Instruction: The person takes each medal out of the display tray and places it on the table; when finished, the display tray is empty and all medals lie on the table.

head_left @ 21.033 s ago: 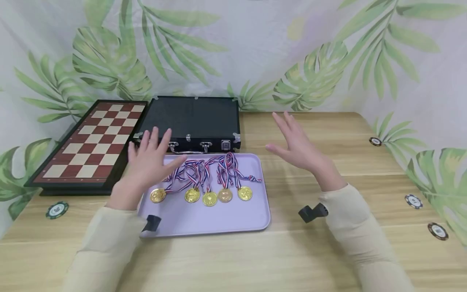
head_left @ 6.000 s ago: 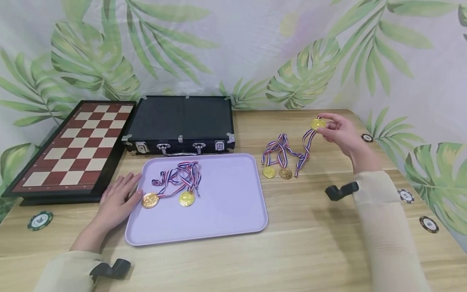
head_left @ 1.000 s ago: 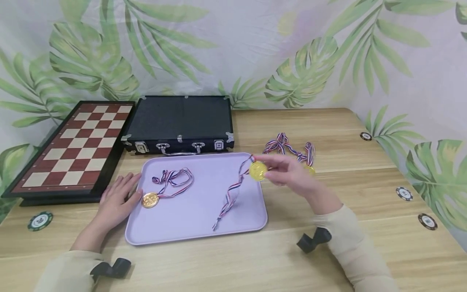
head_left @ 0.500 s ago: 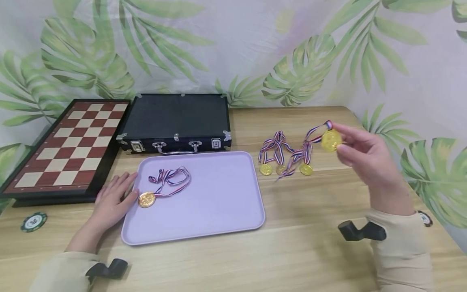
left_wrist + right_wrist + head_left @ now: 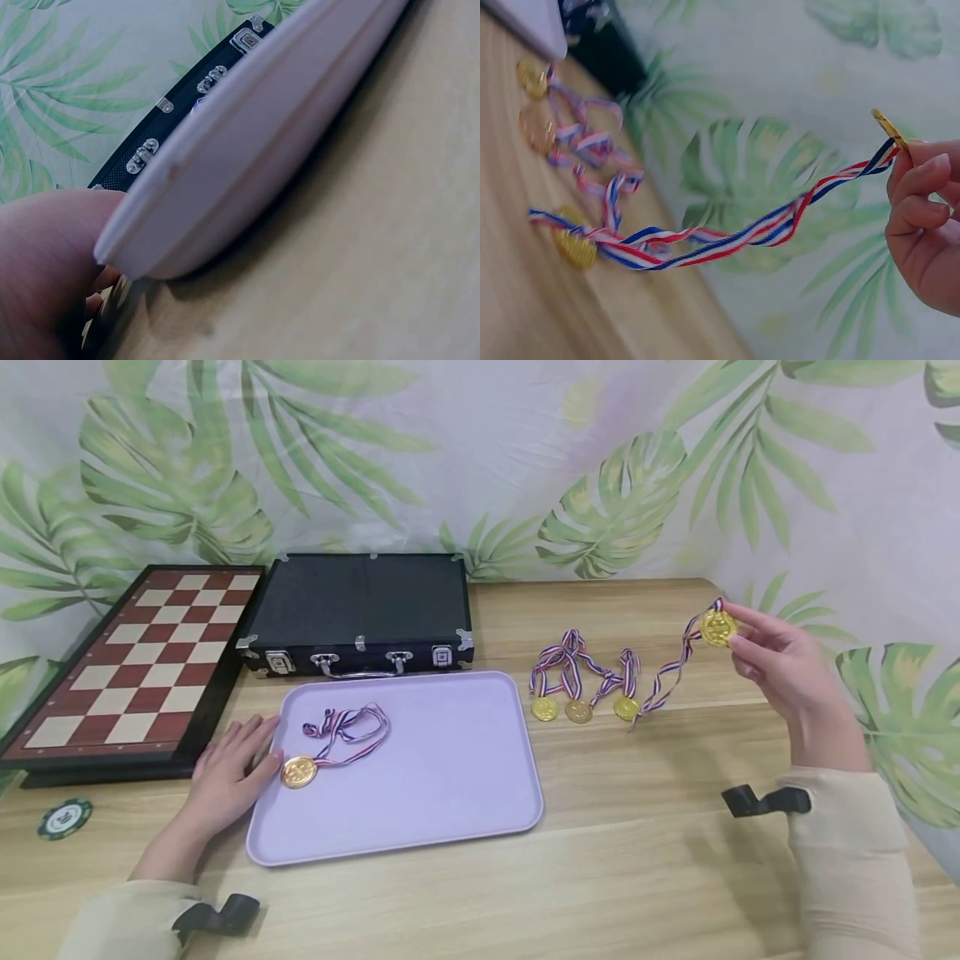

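Between thumb and fingers, my right hand (image 5: 787, 668) pinches a gold medal (image 5: 717, 627) at its edge, raised at the right of the table. Its red, white and blue ribbon (image 5: 765, 229) trails down to the left, its tail by the nearest of three medals lying in a row: a gold one (image 5: 627, 707), a bronze-toned one (image 5: 578, 711) and another gold one (image 5: 544, 708). My left hand (image 5: 228, 777) rests with extended fingers at the left rim of the lilac tray (image 5: 420, 810). On that tray, near the thumb, lies one medal (image 5: 298, 772) with its ribbon looped behind it.
Behind the tray stands a black case (image 5: 367, 602) with metal latches and a handle. A chessboard box (image 5: 150, 660) lies at the left, just beyond my left hand. One poker chip (image 5: 65, 818) is at the left front. A leaf-patterned cloth (image 5: 480, 460) hangs behind the table.
Over the last second my right hand has carried the gold medal off the tray, rightward past the row. Earlier, all the medals lay on the tray. The left hand stays at the rim.
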`<state>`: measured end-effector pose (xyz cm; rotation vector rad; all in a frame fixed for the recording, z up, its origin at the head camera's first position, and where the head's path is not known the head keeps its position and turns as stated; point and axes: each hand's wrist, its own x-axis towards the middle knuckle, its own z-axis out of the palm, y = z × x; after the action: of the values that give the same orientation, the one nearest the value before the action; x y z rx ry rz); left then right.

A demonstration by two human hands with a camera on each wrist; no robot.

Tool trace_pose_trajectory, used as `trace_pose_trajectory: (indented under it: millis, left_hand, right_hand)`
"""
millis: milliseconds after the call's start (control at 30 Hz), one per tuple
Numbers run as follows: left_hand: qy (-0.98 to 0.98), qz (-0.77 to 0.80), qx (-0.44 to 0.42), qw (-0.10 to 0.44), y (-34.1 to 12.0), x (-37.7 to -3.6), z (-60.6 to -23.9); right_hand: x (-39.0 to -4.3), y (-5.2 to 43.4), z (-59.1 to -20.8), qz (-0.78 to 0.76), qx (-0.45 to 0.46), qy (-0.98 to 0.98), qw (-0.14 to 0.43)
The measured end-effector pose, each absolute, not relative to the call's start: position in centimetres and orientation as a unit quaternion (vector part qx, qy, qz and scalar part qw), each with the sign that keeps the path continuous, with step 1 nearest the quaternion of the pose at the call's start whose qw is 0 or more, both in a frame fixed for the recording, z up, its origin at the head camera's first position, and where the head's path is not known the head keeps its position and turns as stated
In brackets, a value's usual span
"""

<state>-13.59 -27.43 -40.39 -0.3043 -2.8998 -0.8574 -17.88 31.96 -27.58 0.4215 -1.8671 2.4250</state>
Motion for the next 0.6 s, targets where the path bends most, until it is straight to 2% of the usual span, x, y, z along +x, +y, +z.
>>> trace_pose_trajectory:
  millis: [133, 233, 467, 600]
  left_hand:
    - [-0.953, -0.282, -0.101, 0.053, -27.5, -13.5, -40.6]
    - [-0.952, -0.282, -0.101, 0.055, -27.5, -13.5, -40.7]
    - [-0.954, -0.279, -0.098, 0.055, -27.5, -13.4, -40.6]
    - [-0.954, -0.279, -0.098, 0.055, -27.4, -13.5, -40.4]
  right_hand:
    - [-20.5, 32.8, -28.7, 0.756, 0.022, -0.654, 0.006]
    - [-22.4, 33.0, -29.1, 0.736, -0.023, -0.677, -0.006]
    - [-24.9, 32.5, -29.0, 0.724, -0.056, -0.687, 0.016]
    - [-25.0, 32.2, -29.5, 0.708, -0.059, -0.704, -0.004]
